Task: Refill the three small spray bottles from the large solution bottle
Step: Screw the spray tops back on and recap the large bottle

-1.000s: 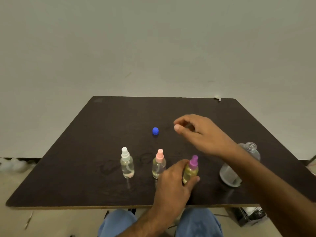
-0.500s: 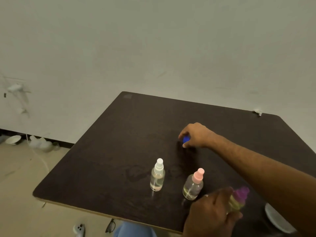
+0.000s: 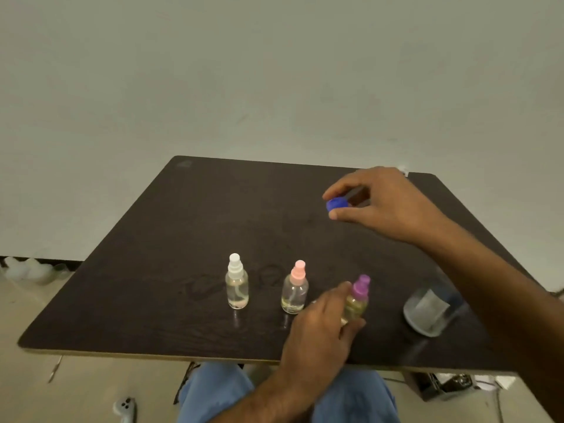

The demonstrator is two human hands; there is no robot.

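The right hand (image 3: 384,206) pinches the blue cap (image 3: 336,205) between thumb and fingertips, lifted clear above the far side of the dark counter (image 3: 152,270); its grip is narrow, closed only on the cap. The left hand (image 3: 320,334) curls round the purple-topped spray bottle (image 3: 357,297), which stands at the near edge, rightmost of the row, beside the pink-topped spray bottle (image 3: 294,290) and the white-topped spray bottle (image 3: 236,283). All three stand upright, long axes vertical, nozzles up, each showing only a little liquid near the base. The large solution bottle (image 3: 432,309) sits to the right, partly behind the forearm and blurred; its neck is hidden. The step looks like capping the big bottle: carry the cap level, open side down, centre it over the neck before turning, and steady that bottle's body so it does not tip or skid. Meanwhile the purple bottle wants a firm low hold.
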